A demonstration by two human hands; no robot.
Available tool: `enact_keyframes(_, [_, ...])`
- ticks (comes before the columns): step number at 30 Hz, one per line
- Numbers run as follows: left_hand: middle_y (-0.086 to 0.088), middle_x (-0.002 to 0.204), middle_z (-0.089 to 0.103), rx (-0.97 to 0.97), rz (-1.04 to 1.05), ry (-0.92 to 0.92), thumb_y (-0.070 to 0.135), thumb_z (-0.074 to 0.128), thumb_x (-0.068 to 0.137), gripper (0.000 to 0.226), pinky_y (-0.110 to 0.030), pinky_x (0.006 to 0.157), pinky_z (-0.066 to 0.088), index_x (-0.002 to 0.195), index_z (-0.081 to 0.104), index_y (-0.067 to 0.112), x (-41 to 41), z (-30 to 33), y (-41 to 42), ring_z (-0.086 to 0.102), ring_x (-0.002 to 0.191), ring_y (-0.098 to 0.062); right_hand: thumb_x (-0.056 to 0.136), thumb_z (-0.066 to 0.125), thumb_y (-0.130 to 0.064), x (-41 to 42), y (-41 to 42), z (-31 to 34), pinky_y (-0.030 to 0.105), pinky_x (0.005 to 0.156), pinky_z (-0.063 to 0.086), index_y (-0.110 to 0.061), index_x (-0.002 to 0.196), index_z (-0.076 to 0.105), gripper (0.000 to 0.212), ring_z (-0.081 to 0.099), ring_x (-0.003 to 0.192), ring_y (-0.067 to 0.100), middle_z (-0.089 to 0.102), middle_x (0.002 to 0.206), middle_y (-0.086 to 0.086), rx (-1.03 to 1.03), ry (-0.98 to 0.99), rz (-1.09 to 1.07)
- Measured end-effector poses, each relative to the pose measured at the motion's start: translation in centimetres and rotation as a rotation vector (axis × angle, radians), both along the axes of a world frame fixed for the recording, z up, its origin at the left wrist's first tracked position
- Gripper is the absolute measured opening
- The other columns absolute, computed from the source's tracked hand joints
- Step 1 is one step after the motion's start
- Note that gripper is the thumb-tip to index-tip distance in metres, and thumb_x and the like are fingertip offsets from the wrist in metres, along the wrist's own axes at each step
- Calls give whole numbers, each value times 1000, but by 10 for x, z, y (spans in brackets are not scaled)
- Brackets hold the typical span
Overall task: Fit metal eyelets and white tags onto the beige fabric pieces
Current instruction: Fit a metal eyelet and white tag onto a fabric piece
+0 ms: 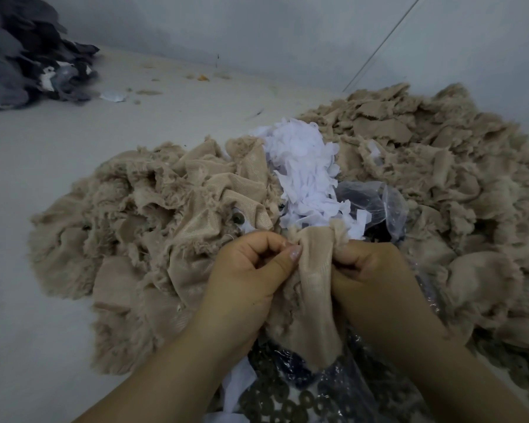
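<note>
Both of my hands pinch one beige fabric piece (pixel 313 288) at its top edge, low in the middle of the view. My left hand (pixel 251 270) grips the left side between thumb and fingers. My right hand (pixel 370 270) is closed on the right side. The piece hangs down between my wrists. Behind it lies a heap of white tags (pixel 306 169). Dark metal eyelets (pixel 275 395) lie in clear plastic under my forearms. One eyelet (pixel 236 219) shows on a fabric piece to the left. Whether my fingers hold an eyelet or tag is hidden.
A pile of beige fabric pieces (pixel 153 227) spreads to the left, a larger one (pixel 440 166) to the right. A crumpled clear plastic bag (pixel 376 203) sits behind my right hand. Dark grey fabric (pixel 22 50) is stacked at the far left. A pale wall (pixel 287 32) stands behind.
</note>
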State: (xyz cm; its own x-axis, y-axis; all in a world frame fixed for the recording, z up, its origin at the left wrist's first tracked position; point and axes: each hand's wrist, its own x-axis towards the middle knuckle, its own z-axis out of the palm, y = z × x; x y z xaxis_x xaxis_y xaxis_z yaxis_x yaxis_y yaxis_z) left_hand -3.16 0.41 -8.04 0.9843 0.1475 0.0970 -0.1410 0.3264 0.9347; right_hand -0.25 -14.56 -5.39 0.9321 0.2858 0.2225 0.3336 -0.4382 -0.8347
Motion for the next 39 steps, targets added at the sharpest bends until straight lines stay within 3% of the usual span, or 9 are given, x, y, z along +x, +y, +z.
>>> enact_keyframes(3, [-6,69,68,5,-11,-2,27,71,71,10,-24,61,54,71,73,17,-1,0,0,62,65,-14,79,77,-12,0,-2,4,41,54,59,-16,79,78,4,69,59,20,73,66,1,39,27,-37])
enact_keyframes(6, [-6,69,68,46,-8,-18,27,71,71,9,-26,64,56,70,73,18,-1,0,0,62,67,-16,75,80,-1,-1,-2,7,24,67,61,-22,83,77,23,74,73,7,77,77,-9,133,58,-27])
enact_keyframes(11, [-5,68,67,197,43,-68,27,77,79,12,-31,63,53,70,72,20,0,-3,0,60,65,-17,71,81,-7,-4,0,11,16,44,49,-24,62,75,20,62,45,3,70,54,-6,116,1,-48])
enact_keyframes(17, [-10,65,64,320,90,-115,22,68,78,10,-24,55,48,70,68,16,1,-5,-2,55,58,-12,72,83,-4,-2,-1,6,37,40,48,-23,65,77,21,58,42,23,67,51,-1,42,-54,-100])
enact_keyframes(23, [-10,65,61,399,148,-155,21,68,80,12,-29,54,47,70,66,14,1,-6,-1,54,58,-15,77,76,-9,-1,-1,8,36,39,48,-26,64,77,21,52,40,27,65,48,6,148,59,-40])
enact_keyframes(27, [-6,65,60,492,180,-202,20,68,82,16,-32,53,47,68,64,14,1,-8,-3,55,57,-18,78,71,-35,0,-5,11,28,43,34,1,51,56,47,39,44,23,45,50,30,231,138,19])
enact_keyframes(29, [-7,64,61,488,173,-214,16,69,85,16,-34,50,49,70,65,12,1,-9,-3,56,55,-22,70,81,-52,-1,-4,10,25,41,40,2,61,65,57,48,43,21,55,52,26,219,154,33])
enact_keyframes(35, [0,61,61,429,138,-212,18,72,83,15,-19,51,45,69,65,19,-2,-5,-4,54,53,-6,56,81,-40,6,-8,5,30,48,54,-10,77,78,36,72,62,30,75,75,17,367,460,81])
enact_keyframes(39, [4,60,61,314,93,-150,14,73,83,13,-17,51,46,71,68,17,-3,-2,-3,54,54,-5,67,81,-24,5,-6,4,34,50,59,-14,76,79,13,75,67,28,75,74,14,387,363,27])
